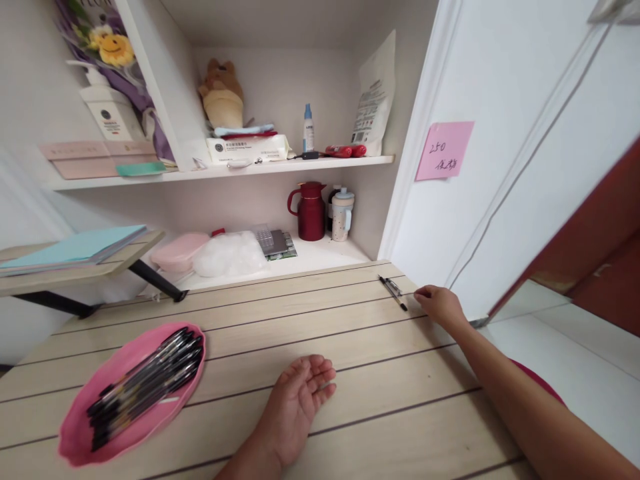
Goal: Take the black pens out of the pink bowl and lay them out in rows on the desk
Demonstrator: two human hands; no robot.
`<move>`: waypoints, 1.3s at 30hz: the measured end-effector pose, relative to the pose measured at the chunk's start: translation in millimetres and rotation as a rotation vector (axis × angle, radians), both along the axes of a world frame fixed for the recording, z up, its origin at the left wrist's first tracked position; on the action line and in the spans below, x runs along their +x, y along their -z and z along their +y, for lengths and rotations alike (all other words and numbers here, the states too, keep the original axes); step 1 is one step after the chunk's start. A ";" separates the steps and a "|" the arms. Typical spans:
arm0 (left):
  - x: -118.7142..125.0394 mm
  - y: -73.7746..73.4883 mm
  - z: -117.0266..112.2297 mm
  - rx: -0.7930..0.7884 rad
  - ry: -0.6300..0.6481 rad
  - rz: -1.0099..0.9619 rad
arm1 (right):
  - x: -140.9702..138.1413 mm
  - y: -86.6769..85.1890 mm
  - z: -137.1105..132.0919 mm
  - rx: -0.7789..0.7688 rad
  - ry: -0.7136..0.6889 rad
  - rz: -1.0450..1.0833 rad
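So the person's right hand [439, 303] is stretched out to the far right corner of the wooden table [350, 407], fingers loosely curled and not gripping anything, with the fingertips just beside the near end of a black pen [393, 292] that's lying flat on the tabletop close to the back edge. Hard to say if a fingertip is actually touching the pen or just shy of it. The left hand [300, 393] is resting palm up in the middle of the table, fingers relaxed and a bit bent, holding nothing, well apart from the pen. Over on the near left there's a pink oval tray [80, 440] with a whole bunch of black pens [145, 383] piled in it, all lying roughly the same way. Behind the table is a white shelf unit [280, 167]: the lower level has a dark red jug [310, 212], a small pale cup with a lid [343, 215] right next to it, a pink box [179, 252] and a clear plastic bag [230, 255]. The upper shelf has a plush toy [221, 93] and a small spray bottle [309, 128]. A pink sticky note [444, 151] with handwriting is stuck on the white door to the right.
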State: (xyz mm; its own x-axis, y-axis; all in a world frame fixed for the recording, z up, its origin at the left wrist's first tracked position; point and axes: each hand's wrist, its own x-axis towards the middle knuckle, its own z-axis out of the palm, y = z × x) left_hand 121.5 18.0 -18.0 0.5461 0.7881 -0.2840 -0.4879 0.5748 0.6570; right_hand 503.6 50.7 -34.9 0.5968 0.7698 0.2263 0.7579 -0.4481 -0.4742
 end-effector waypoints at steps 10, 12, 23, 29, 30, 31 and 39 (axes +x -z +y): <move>-52.6 -55.1 25.0 0.774 -0.053 0.788 | -25.9 -13.2 -68.2 -0.017 -0.102 0.213; -91.2 -73.0 39.4 1.004 -0.120 1.114 | -43.7 -11.6 -86.6 -0.044 -0.182 0.227; -221.9 -68.5 54.4 0.906 -0.059 2.060 | -143.0 4.4 -150.4 -0.122 -0.495 0.223; -229.5 -65.5 54.6 0.869 -0.184 1.978 | -137.0 16.6 -144.6 -0.146 -0.445 0.222; -231.7 -65.5 55.3 0.853 -0.202 1.954 | -136.2 17.3 -144.2 -0.152 -0.442 0.217; -233.8 -65.9 55.7 0.834 -0.221 1.930 | -135.5 17.9 -144.3 -0.157 -0.439 0.212; -213.1 -85.1 40.9 0.765 -0.354 1.615 | -144.0 12.7 -141.6 -0.105 -0.395 0.245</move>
